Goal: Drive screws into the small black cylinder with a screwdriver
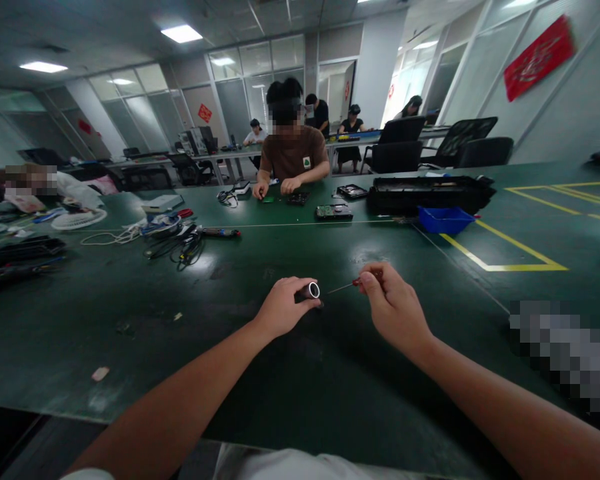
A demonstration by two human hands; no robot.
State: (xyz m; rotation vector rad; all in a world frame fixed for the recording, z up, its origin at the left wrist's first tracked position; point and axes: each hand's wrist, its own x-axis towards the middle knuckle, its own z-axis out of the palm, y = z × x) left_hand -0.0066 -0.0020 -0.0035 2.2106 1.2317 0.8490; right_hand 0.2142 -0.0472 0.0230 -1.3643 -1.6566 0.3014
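Observation:
My left hand (pixel 281 308) is closed round a short dark cylinder (pixel 308 291), whose open end shows a bright silver ring facing me. What kind of part this is, I cannot tell. In my right hand (pixel 394 305) is a screwdriver (pixel 344 288) with a reddish handle, mostly covered by the fingers. Its thin shaft points left, and the tip ends just short of the cylinder. Both hands are above the green tabletop (pixel 280 380), a little apart from each other.
Across the table a person (pixel 294 150) handles small parts beside a circuit-board unit (pixel 334 211). A long black housing (pixel 430 193) and blue bin (pixel 445 219) stand at the far right. Black cables (pixel 187 247) lie far left; small scraps (pixel 101 373) lie nearer.

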